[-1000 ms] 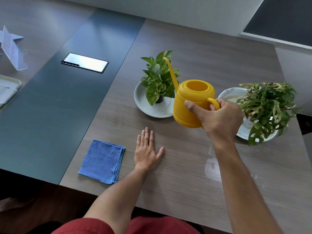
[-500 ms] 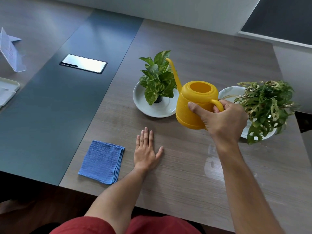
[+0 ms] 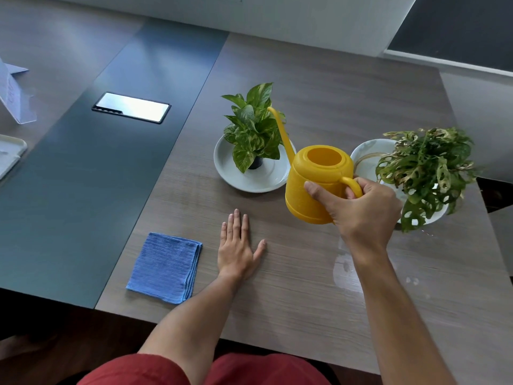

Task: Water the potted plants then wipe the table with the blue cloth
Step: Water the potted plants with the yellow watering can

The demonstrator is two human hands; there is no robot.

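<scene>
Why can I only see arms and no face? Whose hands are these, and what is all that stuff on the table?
The camera sits on a person's head and looks down, so you see only their arms. The right hand grips the handle of a yellow watering can, its thin spout reaching toward the leafy plant on a white dish. A second plant with holes in its leaves stands on another white dish to the right. The left hand lies flat on the wooden table. Beside it waits a folded blue cloth for wiping. Near the right arm the table looks wet.
</scene>
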